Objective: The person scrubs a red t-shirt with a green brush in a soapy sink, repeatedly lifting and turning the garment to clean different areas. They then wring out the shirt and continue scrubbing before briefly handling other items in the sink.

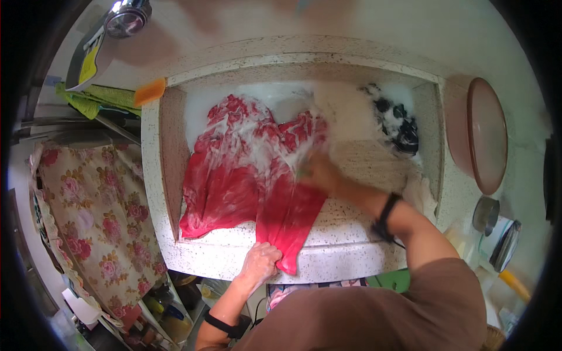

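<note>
Two bare hands work one soapy red garment (228,202), which lies across the left and middle of the speckled sink (336,260), its near end drawn onto the front rim. From my remote seat I see the left hand (261,264) closed on that end, pinching the cloth. The right hand (321,174) is blurred over the garment near the foam (257,143), so I cannot tell whether it is spread, curled or gripping something. My main worry is the left hold: suds make wet cloth slick, and a hard push from the right could pull it out of those fingers and bunch the fabric. Water might also run along the near end and drip over the front edge. A dark bundle (404,131) sits in foam at the far right; if its dye is loose, shared suds could stain the red cloth
</note>
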A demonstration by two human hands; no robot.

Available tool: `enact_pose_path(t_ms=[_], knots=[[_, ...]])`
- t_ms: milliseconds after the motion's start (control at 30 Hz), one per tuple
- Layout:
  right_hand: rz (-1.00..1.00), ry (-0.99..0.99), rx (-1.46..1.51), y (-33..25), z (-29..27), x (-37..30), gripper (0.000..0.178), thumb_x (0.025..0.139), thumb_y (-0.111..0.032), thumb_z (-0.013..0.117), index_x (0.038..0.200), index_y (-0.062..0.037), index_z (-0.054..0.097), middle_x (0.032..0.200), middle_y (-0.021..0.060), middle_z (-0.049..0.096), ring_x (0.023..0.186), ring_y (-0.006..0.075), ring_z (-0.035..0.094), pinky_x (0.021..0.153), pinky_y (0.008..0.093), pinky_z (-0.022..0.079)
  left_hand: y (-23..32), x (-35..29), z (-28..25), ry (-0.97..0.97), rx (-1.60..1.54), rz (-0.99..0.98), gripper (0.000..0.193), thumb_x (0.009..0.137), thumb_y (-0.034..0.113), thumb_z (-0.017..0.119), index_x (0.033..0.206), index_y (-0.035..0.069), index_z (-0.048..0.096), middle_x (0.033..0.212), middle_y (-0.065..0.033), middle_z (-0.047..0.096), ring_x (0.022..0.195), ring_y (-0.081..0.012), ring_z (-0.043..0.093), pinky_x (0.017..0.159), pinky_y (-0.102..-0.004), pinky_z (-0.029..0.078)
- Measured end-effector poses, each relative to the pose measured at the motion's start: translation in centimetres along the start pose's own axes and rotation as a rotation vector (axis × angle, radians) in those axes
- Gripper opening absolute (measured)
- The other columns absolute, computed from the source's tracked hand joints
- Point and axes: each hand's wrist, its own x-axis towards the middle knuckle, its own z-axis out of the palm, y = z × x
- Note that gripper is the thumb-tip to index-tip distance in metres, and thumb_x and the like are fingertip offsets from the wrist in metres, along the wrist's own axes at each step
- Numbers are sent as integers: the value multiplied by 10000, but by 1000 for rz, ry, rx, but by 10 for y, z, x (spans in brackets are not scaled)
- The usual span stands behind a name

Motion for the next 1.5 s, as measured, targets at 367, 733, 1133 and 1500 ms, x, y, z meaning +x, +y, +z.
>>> enact_pose_path(t_ms=[367, 733, 1133, 1500], knots=[[68, 2, 220, -37, 33, -9, 319, 782, -375, 732, 934, -107, 650, 1026, 94, 587, 1038, 310, 531, 905, 465, 419, -24, 3, -12, 126, 47, -14, 101, 620, 57, 604, 716, 87, 600, 729, -84, 601, 752, -275, 587, 694, -396, 462], [189, 94, -488, 196, 37, 16, 381, 786, -371, 704, 1081, -130, 702, 1197, 181, 571, 1194, 365, 477, 1051, 499, 329, -22, 105, -13, 232, 342, -83, 475, 786, 185, 588, 1224, 1, 571, 1339, -183, 497, 1085, -338, 529, 961, -434, 434], [-117, 92, 3, -80, 43, -29, 149, 780, -292, 675, 851, -162, 690, 896, 104, 642, 1007, 321, 555, 862, 519, 438, -9, -31, -21, 225, 271, -34, 316, 728, 89, 565, 1018, 25, 672, 1085, -109, 675, 838, -266, 559, 694, -393, 465], [-160, -42, -122, -11, 62, -18, 144, 790, -262, 668, 870, -148, 704, 928, 70, 609, 962, 274, 562, 802, 442, 447, -13, -34, -20, 246, 291, -71, 323, 714, 82, 589, 1022, 63, 683, 1056, -93, 696, 827, -262, 567, 669, -396, 451]])
